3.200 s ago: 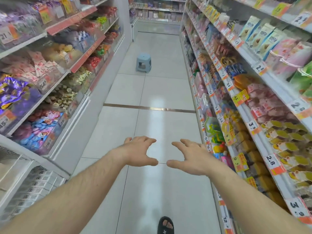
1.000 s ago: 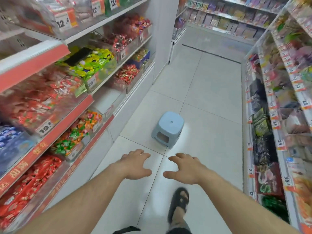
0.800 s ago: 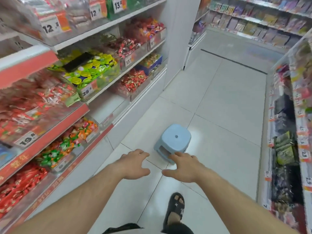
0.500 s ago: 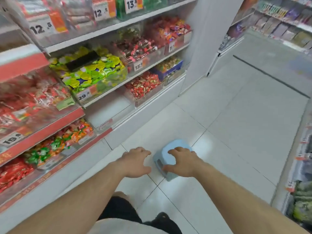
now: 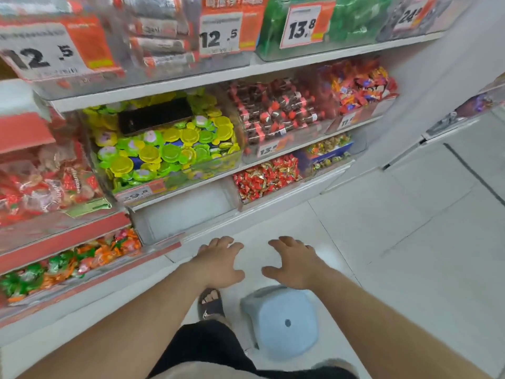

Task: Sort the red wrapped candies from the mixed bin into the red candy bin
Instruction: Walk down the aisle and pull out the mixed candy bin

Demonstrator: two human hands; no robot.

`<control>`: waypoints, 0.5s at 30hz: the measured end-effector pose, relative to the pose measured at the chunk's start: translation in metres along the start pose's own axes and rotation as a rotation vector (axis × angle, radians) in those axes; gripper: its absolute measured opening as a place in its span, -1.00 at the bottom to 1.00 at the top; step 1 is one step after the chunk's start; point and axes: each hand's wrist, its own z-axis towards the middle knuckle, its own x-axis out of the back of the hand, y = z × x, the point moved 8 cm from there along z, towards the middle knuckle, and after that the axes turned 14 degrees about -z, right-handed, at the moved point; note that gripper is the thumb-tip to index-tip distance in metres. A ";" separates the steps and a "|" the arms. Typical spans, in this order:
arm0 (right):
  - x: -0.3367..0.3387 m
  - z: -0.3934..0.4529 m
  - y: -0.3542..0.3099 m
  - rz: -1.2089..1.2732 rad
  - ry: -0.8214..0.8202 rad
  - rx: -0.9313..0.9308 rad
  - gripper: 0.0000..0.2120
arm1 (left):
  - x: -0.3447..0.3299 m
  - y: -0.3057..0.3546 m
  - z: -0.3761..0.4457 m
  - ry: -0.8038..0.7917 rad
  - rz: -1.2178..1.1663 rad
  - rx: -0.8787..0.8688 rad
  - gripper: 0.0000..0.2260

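A clear bin of red wrapped candies (image 5: 266, 176) is seen on the lowest shelf (image 5: 287, 199), its red and gold pieces heaped to the front wall. Which bin is the mixed one cannot be told for certain; a bin of orange, green and red wrapped candies (image 5: 71, 262) is set further to the left on a red-edged shelf (image 5: 62, 240), low and near the floor. Between these two an empty clear bin (image 5: 185, 214) is placed. Neither candy bin is touched by a hand.

The left hand (image 5: 218, 265) is held palm down above the floor tiles (image 5: 396, 242), in front of the empty bin, with the fingers spread apart and slightly bent; nothing is held in it. The right hand (image 5: 293, 265) is held beside it in the same way, fingers apart and loosely bent, holding nothing, with a gap left between the two hands.

Just below the right hand a pale blue plastic stool (image 5: 282, 324) is seen on the floor, and a foot in a dark sandal (image 5: 210, 303) is planted to its left.

On the shelf above, a bin of yellow and green round candies (image 5: 169, 149) is shown with a black flat object (image 5: 155, 114) lying on top, and a bin of dark red-banded sweets (image 5: 276, 113) stands to its right. Price tags (image 5: 220, 32) reading 12.5 and 13.8 are fixed higher up.
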 end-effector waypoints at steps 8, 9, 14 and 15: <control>0.039 0.103 0.022 -0.048 0.037 0.139 -0.31 | 0.044 -0.008 0.076 0.111 -0.082 0.061 -0.35; 0.040 0.118 0.027 -0.061 0.055 0.160 -0.31 | 0.047 -0.005 0.091 0.134 -0.093 0.060 -0.36; 0.033 0.198 0.069 -0.135 0.212 0.258 -0.39 | 0.038 0.007 0.174 0.240 -0.139 0.113 -0.42; 0.028 0.214 0.080 -0.165 0.233 0.274 -0.41 | 0.034 0.009 0.191 0.260 -0.143 0.129 -0.43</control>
